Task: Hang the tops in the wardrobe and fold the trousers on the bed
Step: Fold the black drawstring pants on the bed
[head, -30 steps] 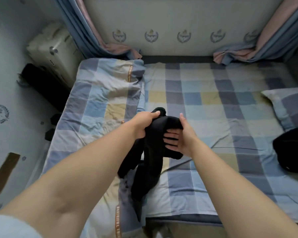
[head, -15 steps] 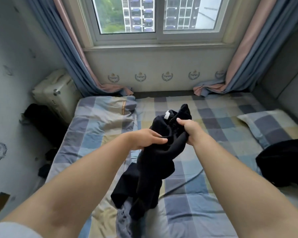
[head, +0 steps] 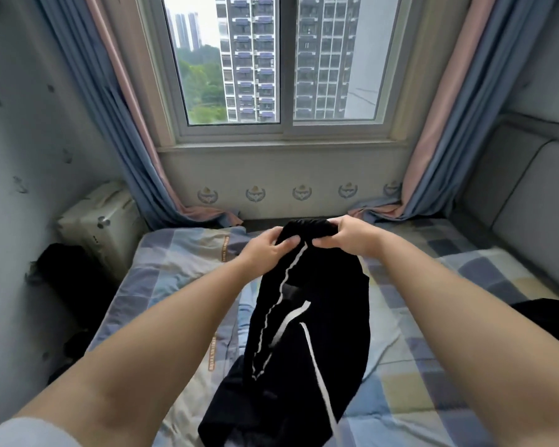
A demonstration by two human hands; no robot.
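A: Where are the trousers?

B: The black trousers (head: 307, 324) with white side stripes hang in front of the person, held up by the waistband above the bed (head: 426, 366). Their lower end is bunched on the checked sheet near the bottom edge of the view.

A: How are the hands placed?

B: The left hand (head: 267, 250) grips the waistband's left end, thumb curled over the front of the cloth. The right hand (head: 352, 237) pinches the right end, its fingers (head: 325, 242) folded tight round the fabric. Both hold the same garment, close together.

A: Anything else on the bed?

B: A second dark garment (head: 549, 317) lies at the right edge, well apart from the trousers. A folded checked quilt (head: 181, 272) covers the bed's left side.

A: And around it?

B: A window (head: 281, 59) straight ahead, blue-and-pink curtains (head: 117, 124) on both sides, a cream suitcase (head: 100, 224) on the left beside the wall.
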